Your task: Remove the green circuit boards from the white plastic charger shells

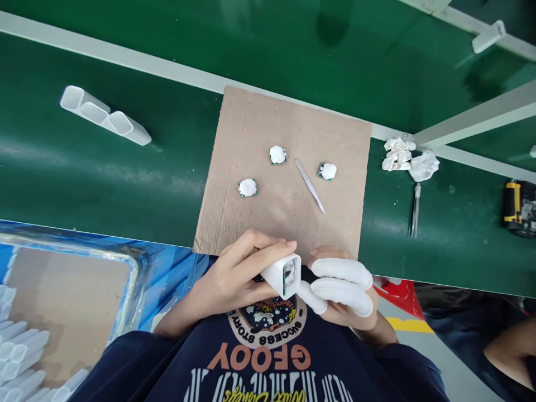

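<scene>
My left hand [237, 273] is wrapped around a white square tube [274, 276], its open end turned toward me. Inside that opening shows a green circuit board edge with something pale and dark beside it. Close by on the right is my right hand [345, 293], fingers curled in, with white finger cots on the thumb and two fingers. Its thumb lies at the tube's edge; whether the curled fingers hold anything is hidden. Beyond the hands, three small green circuit boards [247, 188] topped with white pads lie on a cardboard sheet [259, 218], along with metal tweezers [310, 186].
Three joined-looking white tubes [96, 113] lie on the green table at left. At right are crumpled white finger cots [397, 154], a second pair of tweezers [415, 211] and a yellow-black tool [517, 206]. A blue bin [146, 285] holds many tubes. Another person's arm [513, 352] shows at lower right.
</scene>
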`<state>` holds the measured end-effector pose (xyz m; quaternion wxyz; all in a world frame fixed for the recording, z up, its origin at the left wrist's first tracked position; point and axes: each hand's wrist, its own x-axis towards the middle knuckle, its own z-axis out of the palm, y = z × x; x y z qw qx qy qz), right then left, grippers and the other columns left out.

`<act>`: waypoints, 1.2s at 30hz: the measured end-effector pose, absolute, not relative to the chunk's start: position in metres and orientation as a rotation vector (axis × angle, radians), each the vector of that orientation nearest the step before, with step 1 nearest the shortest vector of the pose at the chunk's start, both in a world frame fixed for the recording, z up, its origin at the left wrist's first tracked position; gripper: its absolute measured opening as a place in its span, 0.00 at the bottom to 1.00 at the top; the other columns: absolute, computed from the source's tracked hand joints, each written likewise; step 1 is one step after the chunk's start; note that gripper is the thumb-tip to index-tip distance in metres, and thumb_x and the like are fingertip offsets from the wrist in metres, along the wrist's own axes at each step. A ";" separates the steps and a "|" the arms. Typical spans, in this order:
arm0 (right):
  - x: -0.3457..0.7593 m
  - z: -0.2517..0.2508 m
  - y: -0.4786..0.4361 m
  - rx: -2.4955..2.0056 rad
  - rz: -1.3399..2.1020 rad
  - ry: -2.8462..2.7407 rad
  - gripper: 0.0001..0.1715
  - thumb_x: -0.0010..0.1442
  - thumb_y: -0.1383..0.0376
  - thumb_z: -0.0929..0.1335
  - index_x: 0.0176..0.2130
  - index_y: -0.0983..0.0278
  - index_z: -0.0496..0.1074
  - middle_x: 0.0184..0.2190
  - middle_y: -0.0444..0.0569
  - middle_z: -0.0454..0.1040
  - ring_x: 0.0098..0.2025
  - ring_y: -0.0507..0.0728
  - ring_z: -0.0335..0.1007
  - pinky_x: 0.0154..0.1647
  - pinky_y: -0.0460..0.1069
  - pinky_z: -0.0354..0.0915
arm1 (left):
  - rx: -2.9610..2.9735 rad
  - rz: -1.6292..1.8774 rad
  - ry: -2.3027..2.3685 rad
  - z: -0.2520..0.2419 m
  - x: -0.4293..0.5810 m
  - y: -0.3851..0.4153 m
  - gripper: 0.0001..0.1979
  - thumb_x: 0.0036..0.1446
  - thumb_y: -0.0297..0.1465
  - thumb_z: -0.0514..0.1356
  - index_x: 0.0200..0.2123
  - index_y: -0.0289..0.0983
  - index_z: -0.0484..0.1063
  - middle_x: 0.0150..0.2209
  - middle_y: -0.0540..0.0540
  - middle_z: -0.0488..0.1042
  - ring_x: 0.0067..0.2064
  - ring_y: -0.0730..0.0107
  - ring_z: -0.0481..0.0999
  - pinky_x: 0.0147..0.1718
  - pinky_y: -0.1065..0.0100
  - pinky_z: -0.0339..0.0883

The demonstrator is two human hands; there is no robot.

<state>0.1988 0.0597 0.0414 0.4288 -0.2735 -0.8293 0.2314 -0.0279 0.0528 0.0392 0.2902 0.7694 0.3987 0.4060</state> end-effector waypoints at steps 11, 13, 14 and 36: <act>0.189 0.043 0.054 -0.714 0.720 -2.172 0.16 0.64 0.75 0.68 0.51 0.68 0.72 0.43 0.55 0.73 0.42 0.59 0.71 0.36 0.55 0.76 | 2.119 1.095 1.085 0.026 -0.032 0.048 0.35 0.61 0.26 0.66 0.68 0.41 0.59 0.44 0.44 0.73 0.45 0.67 0.77 0.44 0.69 0.77; 0.189 0.043 0.053 -0.768 0.722 -2.235 0.17 0.63 0.76 0.69 0.52 0.69 0.71 0.43 0.57 0.74 0.43 0.60 0.70 0.35 0.56 0.75 | 2.145 1.059 1.089 0.025 -0.033 0.049 0.35 0.62 0.24 0.65 0.69 0.40 0.57 0.44 0.44 0.72 0.45 0.68 0.76 0.45 0.68 0.76; 0.190 0.042 0.053 -0.786 0.717 -2.259 0.17 0.63 0.75 0.69 0.52 0.69 0.71 0.43 0.57 0.74 0.43 0.60 0.70 0.36 0.56 0.75 | 2.141 1.027 1.095 0.025 -0.034 0.050 0.35 0.62 0.24 0.64 0.70 0.41 0.56 0.44 0.45 0.71 0.45 0.68 0.75 0.45 0.68 0.75; 0.199 0.048 0.074 -0.669 0.711 -2.363 0.06 0.68 0.73 0.65 0.42 0.63 0.71 0.34 0.50 0.71 0.36 0.56 0.63 0.32 0.52 0.66 | 1.671 0.853 0.558 0.013 -0.045 0.070 0.31 0.63 0.50 0.59 0.65 0.45 0.65 0.40 0.46 0.69 0.38 0.70 0.72 0.37 0.71 0.70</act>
